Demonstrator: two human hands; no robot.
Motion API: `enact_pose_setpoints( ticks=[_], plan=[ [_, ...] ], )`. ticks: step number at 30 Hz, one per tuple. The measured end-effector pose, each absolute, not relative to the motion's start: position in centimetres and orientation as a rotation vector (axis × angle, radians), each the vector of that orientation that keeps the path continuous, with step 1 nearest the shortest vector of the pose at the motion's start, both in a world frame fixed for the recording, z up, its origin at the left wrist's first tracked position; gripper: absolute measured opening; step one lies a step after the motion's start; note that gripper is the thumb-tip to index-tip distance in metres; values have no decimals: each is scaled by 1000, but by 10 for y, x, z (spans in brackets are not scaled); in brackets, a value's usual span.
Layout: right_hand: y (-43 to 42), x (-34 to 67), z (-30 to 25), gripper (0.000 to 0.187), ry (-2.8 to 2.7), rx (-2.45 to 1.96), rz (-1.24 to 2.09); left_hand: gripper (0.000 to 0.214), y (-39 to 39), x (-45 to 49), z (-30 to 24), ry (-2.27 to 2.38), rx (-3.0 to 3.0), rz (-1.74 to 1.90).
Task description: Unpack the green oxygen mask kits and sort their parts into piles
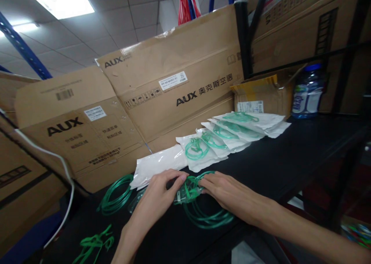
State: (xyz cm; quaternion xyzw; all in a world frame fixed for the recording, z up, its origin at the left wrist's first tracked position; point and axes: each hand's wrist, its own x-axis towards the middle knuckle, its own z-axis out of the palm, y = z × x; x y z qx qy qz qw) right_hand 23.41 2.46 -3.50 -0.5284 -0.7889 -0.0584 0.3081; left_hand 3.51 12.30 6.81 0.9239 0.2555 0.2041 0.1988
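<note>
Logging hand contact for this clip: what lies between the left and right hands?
In the head view, bunched green straps and clear plastic lie between the left hand and right hand.

Here at the black table (261,167), it's both hands in: the left hand (158,188) pinches a clear plastic piece (183,196) from one side, the right hand (228,192) has it from the other, and a green strap (191,187) bunches up between them! A coil of green tube (208,220) loops just below, a second coil (116,196) lies off left, loose straps (94,242) nearer. Behind, white packets (197,161) overlap in a row, a blue-capped bottle (307,92) beyond, cardboard boxes (162,113) walling the back.
</note>
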Motion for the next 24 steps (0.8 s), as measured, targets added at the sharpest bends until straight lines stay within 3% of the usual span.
enact_pose_setpoints(
  ticks=[7,11,18,24],
  plan=[
    [21,233,-25,18,-2114,-1449,-328,39,127,36,66,621,2467,602],
    [22,231,-23,15,-2089,-1454,-489,32,124,38,68,665,2332,624],
    [16,224,-14,21,-2066,-1382,-637,34,118,43,68,698,2095,151],
    [13,220,-2,21,-2068,-1295,-756,28,121,43,67,762,2064,87]
  ],
)
